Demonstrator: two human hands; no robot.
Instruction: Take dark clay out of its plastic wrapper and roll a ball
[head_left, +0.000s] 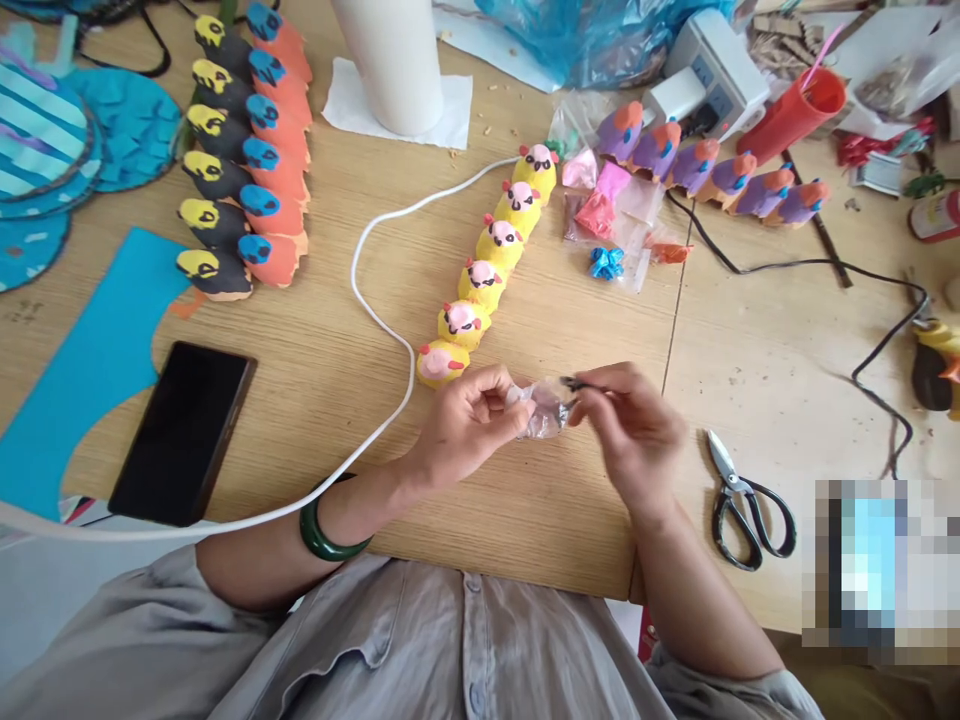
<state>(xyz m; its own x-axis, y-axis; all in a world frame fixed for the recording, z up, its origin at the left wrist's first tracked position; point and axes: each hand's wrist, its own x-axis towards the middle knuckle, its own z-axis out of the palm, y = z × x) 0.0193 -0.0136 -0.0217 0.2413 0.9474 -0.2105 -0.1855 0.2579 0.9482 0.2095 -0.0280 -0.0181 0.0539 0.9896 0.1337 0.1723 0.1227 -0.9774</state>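
My left hand is closed, pinching a small clear plastic bag over the table. Against the bag's right side, the thumb and fingers of my right hand pinch a soft black bit of what looks like modelling clay. More dark stuff shows through the plastic. Just beyond my left hand runs a slanting row of yellow clay animals with pink faces and red bits. The nearest yellow animal has a plain pink face; the others also carry black marks.
Scissors lie right of my right hand. A white cable curves past my left arm, near a black phone. Farther off are orange-and-blue figures, purple figures, clay packets, a paper roll and a power strip.
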